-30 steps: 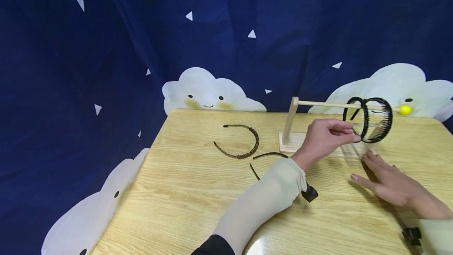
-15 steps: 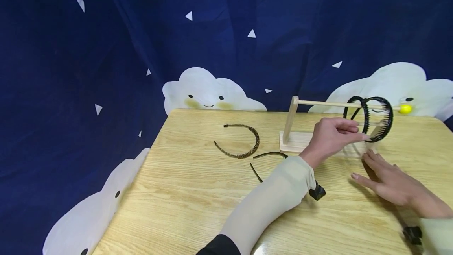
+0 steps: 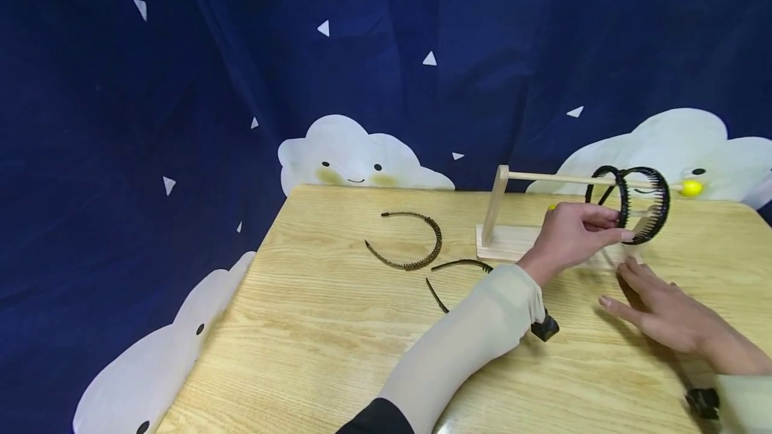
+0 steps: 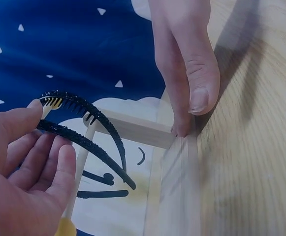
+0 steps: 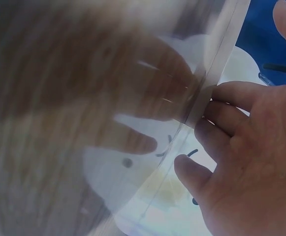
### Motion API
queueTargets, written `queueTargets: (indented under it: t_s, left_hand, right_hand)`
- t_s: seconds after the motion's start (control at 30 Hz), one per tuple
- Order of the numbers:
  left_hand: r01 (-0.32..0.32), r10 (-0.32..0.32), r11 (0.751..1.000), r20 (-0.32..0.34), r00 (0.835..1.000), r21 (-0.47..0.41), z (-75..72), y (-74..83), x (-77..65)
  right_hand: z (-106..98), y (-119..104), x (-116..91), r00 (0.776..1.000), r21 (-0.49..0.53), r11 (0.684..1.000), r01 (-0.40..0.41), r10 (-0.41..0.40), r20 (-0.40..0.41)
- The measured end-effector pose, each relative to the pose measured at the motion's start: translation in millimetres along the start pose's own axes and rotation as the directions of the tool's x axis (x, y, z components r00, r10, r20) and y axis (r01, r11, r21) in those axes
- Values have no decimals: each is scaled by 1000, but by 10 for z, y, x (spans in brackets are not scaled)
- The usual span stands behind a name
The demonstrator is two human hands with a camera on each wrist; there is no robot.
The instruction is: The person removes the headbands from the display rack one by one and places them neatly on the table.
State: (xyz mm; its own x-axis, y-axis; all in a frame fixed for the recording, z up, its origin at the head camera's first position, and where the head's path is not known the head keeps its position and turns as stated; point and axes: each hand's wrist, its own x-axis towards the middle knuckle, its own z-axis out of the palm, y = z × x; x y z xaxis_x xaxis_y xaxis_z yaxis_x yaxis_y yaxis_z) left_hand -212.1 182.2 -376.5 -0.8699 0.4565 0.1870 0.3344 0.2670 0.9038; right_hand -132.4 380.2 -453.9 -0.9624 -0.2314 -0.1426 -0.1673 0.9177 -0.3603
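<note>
Two black toothed headbands hang side by side on the upper rod of a wooden display rack. My left hand pinches the lower part of a headband between thumb and fingers. Up close in the left wrist view, the headband has a glittery outer face, and a second one with teeth arches beside it. My right hand lies with fingers extended, its fingertips at the front right corner of the rack's base. The right wrist view shows those fingers along the base edge.
On the wooden table lies a brown beaded headband. Another dark headband is partly hidden under my left forearm. Yellow balls cap the rods, one at the upper rod's right end. A blue curtain hangs behind.
My left hand has slid a little to the right along the headbands' lower part, uncovering a yellow ball behind it. The right hand and the hanging headbands stay practically in place.
</note>
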Motion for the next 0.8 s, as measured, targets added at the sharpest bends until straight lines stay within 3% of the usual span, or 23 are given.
queueTargets:
  t_s: [0.17, 0.47, 0.8]
  left_hand:
    - [-37, 37, 998, -14, 999, 48, 7, -25, 1]
    - [-52, 52, 998, -6, 999, 47, 1, -18, -4]
    - [-84, 87, 994, -41, 995, 66, -26, 17, 27]
  right_hand:
    - [13, 5, 8, 1000, 7, 1000, -10, 10, 2]
    - [6, 20, 5, 1000, 9, 1000, -5, 5, 3]
    - [9, -11, -25, 1000, 4, 1000, 14, -14, -22]
